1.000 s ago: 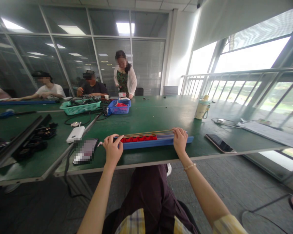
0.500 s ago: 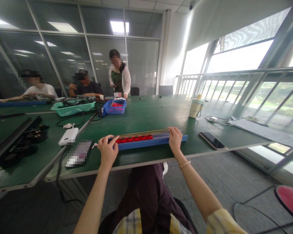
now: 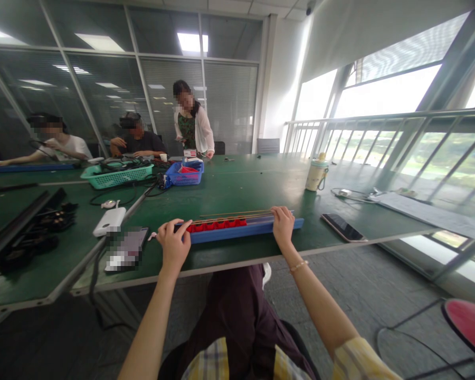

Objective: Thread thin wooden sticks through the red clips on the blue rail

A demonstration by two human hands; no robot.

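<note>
A long, narrow blue box (image 3: 237, 231) lies along the table's near edge, with a row of red pieces (image 3: 218, 225) in its left and middle part. Several thin tan sticks (image 3: 237, 217) stretch above it from side to side. At the left end, my left hand (image 3: 174, 240) is closed, thumb and fingertips pinching the sticks' ends beside the box. My right hand (image 3: 283, 226) closes around their right ends, over the right part of the box. One stick's left end stands free, behind the others. The exact fingertip contact is partly hidden.
Phones lie on both sides, a dark one (image 3: 342, 227) at right. A white power bank (image 3: 110, 221), green basket (image 3: 119, 177), blue basket (image 3: 185, 174) and bottle (image 3: 316, 175) stand farther off. Several people are across the green table (image 3: 237, 190); cables and papers lie around.
One stick's left end has come away from my left hand and now sits apart, behind the rest. Both hands stay nearly in place. The standing person's arm has shifted slightly.
</note>
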